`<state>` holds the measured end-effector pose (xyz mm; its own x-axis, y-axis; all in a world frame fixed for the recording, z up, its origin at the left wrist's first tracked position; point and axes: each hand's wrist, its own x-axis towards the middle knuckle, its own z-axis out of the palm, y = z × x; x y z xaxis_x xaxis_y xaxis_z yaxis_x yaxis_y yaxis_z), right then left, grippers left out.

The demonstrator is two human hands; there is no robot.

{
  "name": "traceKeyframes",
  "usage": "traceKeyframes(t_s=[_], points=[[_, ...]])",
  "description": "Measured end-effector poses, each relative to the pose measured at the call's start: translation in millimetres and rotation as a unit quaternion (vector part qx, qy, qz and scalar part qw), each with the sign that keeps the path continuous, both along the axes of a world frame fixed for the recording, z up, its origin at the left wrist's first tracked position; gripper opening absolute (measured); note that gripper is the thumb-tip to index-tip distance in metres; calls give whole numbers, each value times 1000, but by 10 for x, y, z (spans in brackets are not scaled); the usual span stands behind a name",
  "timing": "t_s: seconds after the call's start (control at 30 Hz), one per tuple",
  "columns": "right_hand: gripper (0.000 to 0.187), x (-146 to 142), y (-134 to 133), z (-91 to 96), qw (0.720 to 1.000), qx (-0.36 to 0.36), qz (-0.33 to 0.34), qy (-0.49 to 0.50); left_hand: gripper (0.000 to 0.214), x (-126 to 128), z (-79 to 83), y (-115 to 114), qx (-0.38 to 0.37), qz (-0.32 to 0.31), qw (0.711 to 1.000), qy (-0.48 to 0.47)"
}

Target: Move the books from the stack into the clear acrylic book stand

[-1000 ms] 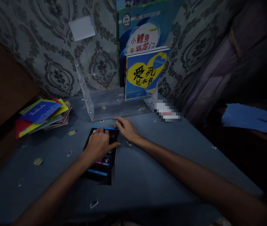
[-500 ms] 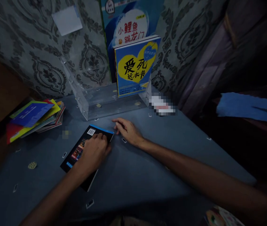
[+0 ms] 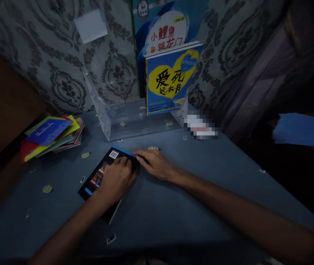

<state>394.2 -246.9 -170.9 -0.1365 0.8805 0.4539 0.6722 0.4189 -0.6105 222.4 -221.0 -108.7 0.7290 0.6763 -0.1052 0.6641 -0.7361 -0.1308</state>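
A black book [image 3: 97, 179] lies at a slant on the grey tablecloth, its back cover up with a barcode and small pictures. Along its far edge runs a blue strip. My left hand [image 3: 119, 177] rests over the book's right part, fingers curled on the cover and the thumb side by the right edge. At the far right corner, my right hand [image 3: 157, 164] has its thumb and forefinger closed on the book; its other fingers are folded and partly hidden.
A clear acrylic stand [image 3: 143, 130] beyond the hands holds a blue-and-yellow book [image 3: 165, 99] and a taller teal book [image 3: 170, 22]. Left lies a stack of colourful booklets [image 3: 48, 134]. A blurred white item [image 3: 201, 127] is beside the stand; blue cloth [image 3: 303, 130] is far right.
My right hand has come to the book's far right corner, where it was just apart before. My left hand stays on the cover. The whole view has shifted slightly.
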Motion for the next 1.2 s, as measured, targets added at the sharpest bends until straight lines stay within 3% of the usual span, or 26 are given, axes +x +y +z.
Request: traceKeyframes(t_s=[0.1, 0.23, 0.33, 0.47, 0.73, 0.97, 1.13, 1.2], points=[[28, -30, -6, -16, 999, 14, 1, -47, 27, -254, -13, 89, -8, -5, 999, -45], [27, -92, -29, 15, 997, 19, -3, -74, 39, -659, -77, 155, 7, 66, 995, -73], [28, -149, -36, 45, 997, 8, -2, -83, 42, -810, -173, 154, 10, 85, 993, -79], [29, -202, -8, 28, 997, -1, -13, -82, 42, -769, -254, 161, 39, 87, 992, -78], [34, -231, 213, -100, 994, -14, -23, -110, 38, -539, -176, 348, 56, 101, 990, -83], [38, -214, 417, -89, 990, -34, -35, -129, 44, -491, -249, 523, 74, 85, 988, -109], [39, -161, 496, -83, 988, -34, -12, -148, 45, -474, -227, 518, 79, 90, 989, -81], [39, -148, 514, -87, 987, -36, -10, -158, 44, -492, -198, 463, 61, 61, 994, -73]])
